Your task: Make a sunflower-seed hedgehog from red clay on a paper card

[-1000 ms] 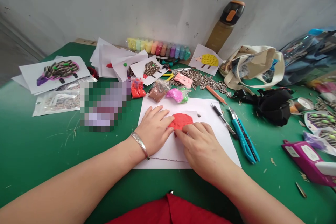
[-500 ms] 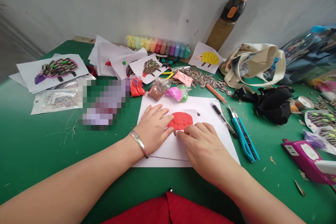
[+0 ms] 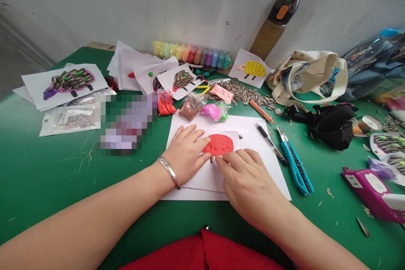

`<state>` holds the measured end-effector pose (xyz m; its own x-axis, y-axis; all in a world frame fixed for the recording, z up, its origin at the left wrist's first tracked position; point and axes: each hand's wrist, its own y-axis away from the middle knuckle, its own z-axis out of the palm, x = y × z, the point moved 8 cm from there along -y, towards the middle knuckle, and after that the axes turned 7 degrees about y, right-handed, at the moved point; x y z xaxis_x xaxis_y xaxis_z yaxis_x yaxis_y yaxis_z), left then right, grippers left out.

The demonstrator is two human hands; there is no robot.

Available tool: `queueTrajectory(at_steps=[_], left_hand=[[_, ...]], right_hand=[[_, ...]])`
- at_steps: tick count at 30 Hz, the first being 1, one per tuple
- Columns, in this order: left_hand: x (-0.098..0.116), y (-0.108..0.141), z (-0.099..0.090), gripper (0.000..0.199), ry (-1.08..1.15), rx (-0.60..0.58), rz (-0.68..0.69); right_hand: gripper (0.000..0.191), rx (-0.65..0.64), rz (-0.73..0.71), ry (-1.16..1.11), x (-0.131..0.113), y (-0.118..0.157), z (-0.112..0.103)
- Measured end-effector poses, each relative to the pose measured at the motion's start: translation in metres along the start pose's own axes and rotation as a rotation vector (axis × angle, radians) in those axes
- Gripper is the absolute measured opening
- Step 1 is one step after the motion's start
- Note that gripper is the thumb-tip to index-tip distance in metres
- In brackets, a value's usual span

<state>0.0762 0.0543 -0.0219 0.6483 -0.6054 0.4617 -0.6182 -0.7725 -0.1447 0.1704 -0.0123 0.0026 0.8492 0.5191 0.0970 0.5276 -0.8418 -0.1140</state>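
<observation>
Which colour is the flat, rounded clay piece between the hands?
Plain red; the flat, rounded clay piece shows best in the head view.

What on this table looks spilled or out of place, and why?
Striped seeds lie in a loose heap behind the white paper, as if spilled. The blue cutter near the right hand seems blade-out, a risk.

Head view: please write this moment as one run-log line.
left hand: flat on white paper | right hand: fingertips at red clay, lower edge | rest: pen, blue cutter at right
</observation>
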Motion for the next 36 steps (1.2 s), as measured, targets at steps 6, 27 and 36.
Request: queueTrajectory(at_steps=[6, 27, 36], left_hand=[[0.000, 0.000, 0.000, 0.036, -0.002, -0.002, 0.001], [-0.001, 0.000, 0.002, 0.034, -0.022, -0.009, -0.006], [-0.001, 0.000, 0.001, 0.033, -0.019, -0.013, -0.004]], right_hand=[[0.029, -0.044, -0.038, -0.040, -0.007, 0.000, 0.004], [0.044, -0.063, -0.036, -0.042, -0.004, -0.001, 0.008], [0.041, -0.081, -0.020, -0.037, -0.001, -0.001, 0.010]])
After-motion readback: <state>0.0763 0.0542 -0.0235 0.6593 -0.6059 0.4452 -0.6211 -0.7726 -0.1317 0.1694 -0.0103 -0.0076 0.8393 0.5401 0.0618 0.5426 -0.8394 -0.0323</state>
